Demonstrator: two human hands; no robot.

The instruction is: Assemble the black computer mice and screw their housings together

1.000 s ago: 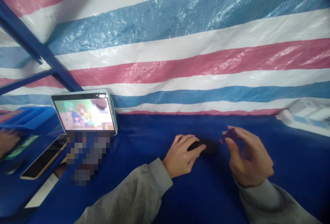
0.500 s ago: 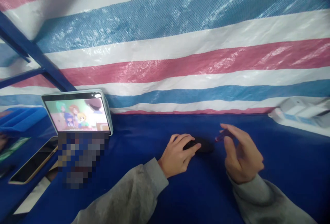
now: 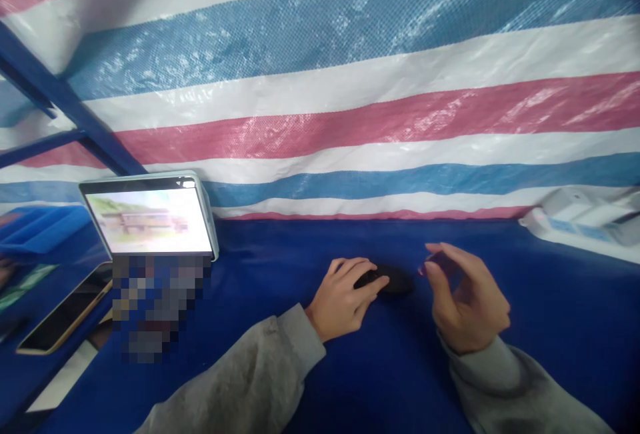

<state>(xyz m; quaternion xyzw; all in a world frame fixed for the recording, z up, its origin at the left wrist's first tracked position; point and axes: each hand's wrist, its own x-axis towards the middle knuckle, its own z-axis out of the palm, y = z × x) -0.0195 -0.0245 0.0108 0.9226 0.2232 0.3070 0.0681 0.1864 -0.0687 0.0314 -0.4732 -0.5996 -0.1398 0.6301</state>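
My left hand [image 3: 345, 299] is closed over the near left end of a black, rounded object [image 3: 397, 281] that looks like a computer mouse. It rests on the blue tabletop, partly covered by my fingers. To its right, my right hand [image 3: 470, 297] is raised a little, thumb and fingers curled toward each other. Between them shows a small dark reddish thing [image 3: 421, 270], mostly hidden by the fingers, so its kind is unclear. A small gap separates it from the black object.
A tablet [image 3: 155, 221] stands at the left, its screen lit. Near it lie a phone [image 3: 65, 311], a blue tray [image 3: 45, 231] and a pixelated patch. White boxes [image 3: 580, 217] sit at the right back. A striped sheet [image 3: 350, 94] hangs behind the blue table [image 3: 280, 247].
My right thumb has come closer to the fingertips, around the small reddish thing. My left hand and the black object have stayed put. The tablet's picture has changed.
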